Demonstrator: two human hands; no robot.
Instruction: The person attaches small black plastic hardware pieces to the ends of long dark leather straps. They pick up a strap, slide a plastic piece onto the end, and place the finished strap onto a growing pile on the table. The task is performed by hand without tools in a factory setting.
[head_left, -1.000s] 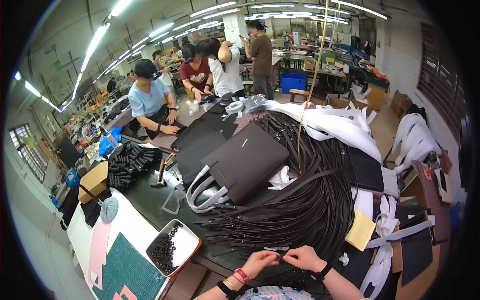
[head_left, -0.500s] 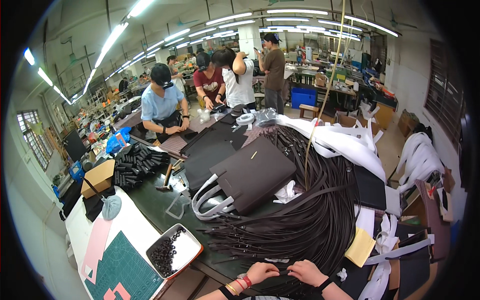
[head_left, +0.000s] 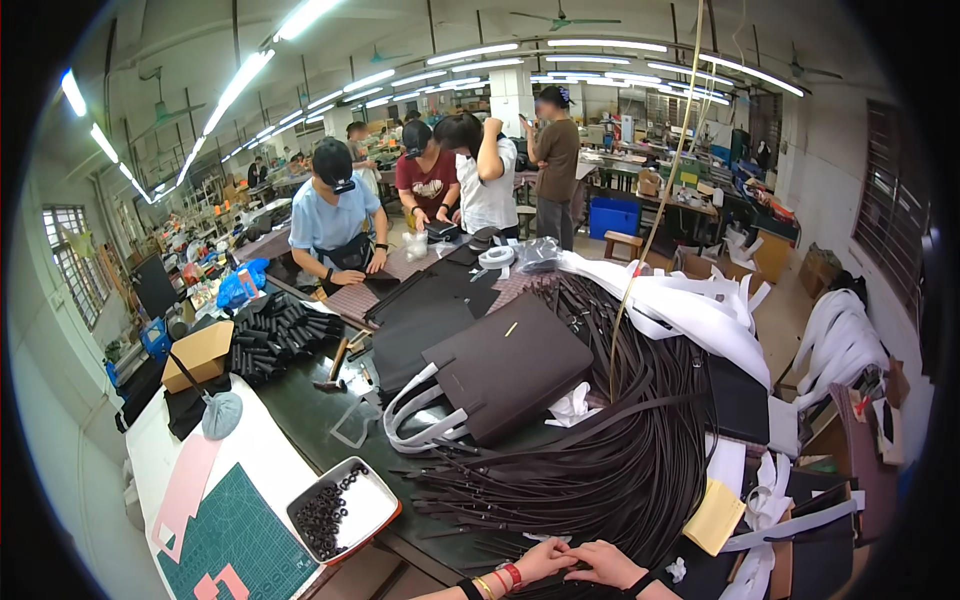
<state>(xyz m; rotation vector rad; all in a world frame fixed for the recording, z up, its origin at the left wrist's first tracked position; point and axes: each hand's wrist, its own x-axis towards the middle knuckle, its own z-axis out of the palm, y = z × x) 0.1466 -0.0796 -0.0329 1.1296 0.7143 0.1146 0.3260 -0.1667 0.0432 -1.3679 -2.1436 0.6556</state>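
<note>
A: Where are the two hands of the person?

B: The bare left hand with a red band at its wrist (head_left: 541, 561) and the bare right hand with a black band at its wrist (head_left: 606, 564) are together at the lower edge of the view, the fingers of both bent and meeting.

A: How is the grip, then?

B: The fingers are curled in, with little opening. Whether they have hold of something small cannot be told, because the fingers hide it.

A: And which thing is nearest?

B: The large bundle of long, thin, dark brown straps (head_left: 620, 465). It lies just beyond the hands, fanned over the dark green table (head_left: 300, 410). Whether the fingers touch a strap end is not clear.

A: What is around it?

B: Behind the straps lies a dark brown handbag with pale-covered handles (head_left: 510, 370). To the left there is a white rectangular tray with an orange outer side (head_left: 372, 508), containing small black rings (head_left: 325, 520). To the right is a pale yellow pad of paper (head_left: 715, 517).
</note>
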